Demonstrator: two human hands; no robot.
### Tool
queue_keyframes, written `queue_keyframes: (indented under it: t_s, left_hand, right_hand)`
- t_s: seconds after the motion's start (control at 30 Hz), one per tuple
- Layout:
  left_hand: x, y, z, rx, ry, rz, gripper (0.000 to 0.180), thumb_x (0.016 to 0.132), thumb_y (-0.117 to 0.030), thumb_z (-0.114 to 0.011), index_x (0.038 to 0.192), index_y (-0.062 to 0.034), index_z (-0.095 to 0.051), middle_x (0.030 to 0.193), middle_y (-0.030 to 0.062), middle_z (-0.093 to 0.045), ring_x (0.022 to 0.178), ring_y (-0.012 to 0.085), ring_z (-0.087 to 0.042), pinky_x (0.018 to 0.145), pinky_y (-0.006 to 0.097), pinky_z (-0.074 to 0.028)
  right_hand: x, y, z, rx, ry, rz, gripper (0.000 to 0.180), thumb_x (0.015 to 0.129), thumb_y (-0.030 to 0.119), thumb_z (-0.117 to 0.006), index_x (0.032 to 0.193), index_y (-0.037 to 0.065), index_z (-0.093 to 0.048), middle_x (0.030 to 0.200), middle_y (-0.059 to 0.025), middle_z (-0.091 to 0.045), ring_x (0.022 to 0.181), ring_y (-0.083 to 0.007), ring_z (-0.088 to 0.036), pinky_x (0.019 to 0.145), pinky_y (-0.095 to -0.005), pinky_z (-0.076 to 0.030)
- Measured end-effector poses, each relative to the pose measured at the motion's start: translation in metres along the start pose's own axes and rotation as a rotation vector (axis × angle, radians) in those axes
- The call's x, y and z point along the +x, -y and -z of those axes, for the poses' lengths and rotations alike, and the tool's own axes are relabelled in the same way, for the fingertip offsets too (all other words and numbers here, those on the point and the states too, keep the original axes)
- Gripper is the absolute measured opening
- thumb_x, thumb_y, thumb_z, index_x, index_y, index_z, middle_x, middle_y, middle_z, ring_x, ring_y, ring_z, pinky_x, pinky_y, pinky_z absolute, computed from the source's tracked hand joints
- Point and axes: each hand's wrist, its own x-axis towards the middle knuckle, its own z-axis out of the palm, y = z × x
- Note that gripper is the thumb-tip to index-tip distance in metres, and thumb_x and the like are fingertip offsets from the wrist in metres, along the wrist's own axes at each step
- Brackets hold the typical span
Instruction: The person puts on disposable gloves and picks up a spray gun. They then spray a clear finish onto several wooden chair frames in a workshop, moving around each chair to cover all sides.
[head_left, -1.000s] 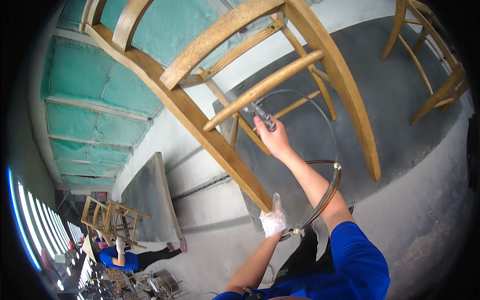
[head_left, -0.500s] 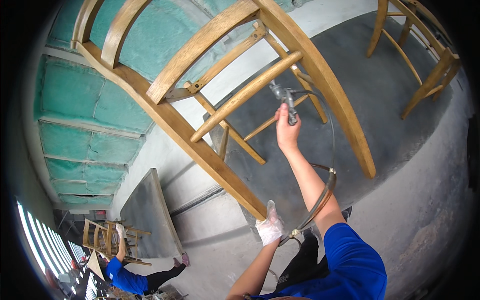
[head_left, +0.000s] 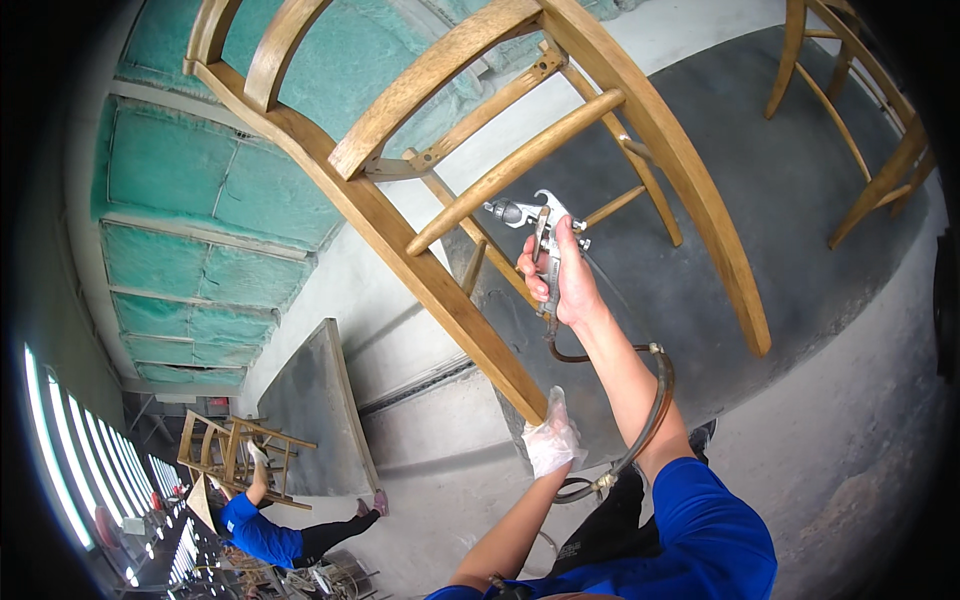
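Observation:
A light-brown wooden chair frame (head_left: 385, 245) without a seat stands tilted in front of me, its curved back slats at the upper left. My left hand (head_left: 552, 445), in a thin clear plastic glove, is closed on the lower end of one chair leg. In my bare right hand (head_left: 570, 275) is a metal spray gun (head_left: 548, 225), fingers wrapped round its handle and trigger. Its nozzle points left, close to the chair's rungs but apart from them. A brown hose (head_left: 655, 410) runs from the gun's handle down along my right forearm.
The chair is over a dark grey tabletop (head_left: 740, 200). A second wooden chair (head_left: 850, 120) stands at the far right. Teal padded panels (head_left: 175, 180) line the left. At lower left a co-worker (head_left: 265, 530) in blue handles another chair (head_left: 235, 455) beside a dark board (head_left: 315, 420).
The spray gun has turned in my right hand so its nozzle points left, and the hand has shifted slightly left and down. My left hand stays on the chair leg. The whole view has shifted slightly.

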Motion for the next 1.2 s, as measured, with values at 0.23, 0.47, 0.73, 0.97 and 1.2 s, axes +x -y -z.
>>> queue_keyframes:
  t_s: [0.23,0.47,0.73,0.97,1.2]
  left_hand:
    - [0.008,0.011,0.002,0.034,-0.035,-0.052,0.023,0.097,-0.027,-0.069,0.097,-0.006,-0.06,0.063,-0.0003,-0.055,0.049,0.0092,-0.051,0.045,0.028,-0.043]
    - [0.004,0.003,0.001,-0.028,-0.011,-0.042,0.025,0.097,-0.029,-0.07,0.094,-0.0075,-0.057,0.064,-0.0017,-0.053,0.051,0.0082,-0.051,0.046,0.026,-0.042]
    - [-0.001,-0.001,-0.008,-0.091,-0.042,0.052,0.026,0.096,-0.027,-0.072,0.099,-0.0079,-0.055,0.064,-0.0024,-0.05,0.049,0.0082,-0.047,0.044,0.027,-0.039]
    - [-0.007,0.002,-0.011,-0.281,0.018,0.01,0.026,0.095,-0.028,-0.074,0.098,-0.0111,-0.054,0.059,-0.0045,-0.044,0.04,0.008,-0.04,0.037,0.027,-0.033]
    - [-0.013,-0.01,-0.006,0.077,-0.015,-0.124,0.046,0.095,-0.045,-0.068,0.094,0.0009,-0.064,0.073,0.0057,-0.061,0.069,0.0164,-0.052,0.067,0.036,-0.047]
  right_hand:
    - [-0.057,-0.019,0.053,-0.553,-0.338,0.078,0.05,0.101,0.055,-0.053,0.086,0.008,-0.061,0.068,0.0009,-0.06,0.055,-0.0067,-0.051,0.049,-0.0253,-0.039]
    - [-0.119,-0.035,0.119,-1.181,-0.579,0.046,0.047,0.094,0.049,-0.065,0.086,0.003,-0.064,0.066,-0.0127,-0.059,0.065,-0.0294,-0.06,0.065,-0.0427,-0.046]
    - [-0.131,0.001,0.156,-1.156,-0.881,0.265,0.05,0.096,0.047,-0.064,0.08,0.0,-0.06,0.067,-0.0183,-0.059,0.065,-0.0359,-0.057,0.064,-0.0454,-0.045]
    - [-0.17,0.012,0.144,-1.051,-0.997,0.491,0.047,0.099,0.044,-0.06,0.078,0.002,-0.058,0.065,-0.01,-0.057,0.061,-0.0242,-0.054,0.062,-0.04,-0.043]
    - [-0.275,0.021,0.003,-0.959,-0.554,0.182,0.038,0.102,0.04,-0.059,0.091,0.004,-0.061,0.07,0.0018,-0.057,0.057,-0.0042,-0.048,0.052,-0.0229,-0.038]
